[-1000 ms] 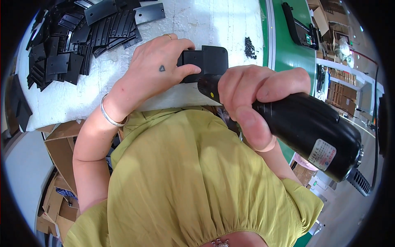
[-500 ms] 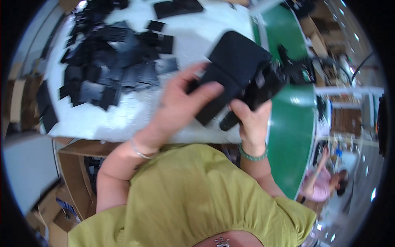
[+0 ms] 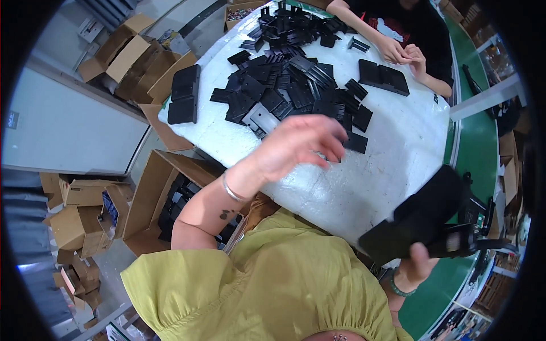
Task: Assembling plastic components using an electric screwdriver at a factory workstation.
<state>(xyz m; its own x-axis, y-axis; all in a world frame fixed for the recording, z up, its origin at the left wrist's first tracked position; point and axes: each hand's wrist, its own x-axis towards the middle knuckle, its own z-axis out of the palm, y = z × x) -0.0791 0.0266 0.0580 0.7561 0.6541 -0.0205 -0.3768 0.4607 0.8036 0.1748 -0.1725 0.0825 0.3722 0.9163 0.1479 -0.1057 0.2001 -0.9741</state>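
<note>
Two hands: left hand [image 3: 298, 145] open, empty, above black plates [image 3: 284, 85]; right hand [image 3: 418, 264] clamped on black panel [image 3: 424, 219].
Risk: one-handed panel could slip.

A white foam-covered table [image 3: 392, 165] carries a heap of flat black plastic plates [image 3: 287, 85] and two larger black panels [image 3: 383, 77].
</note>
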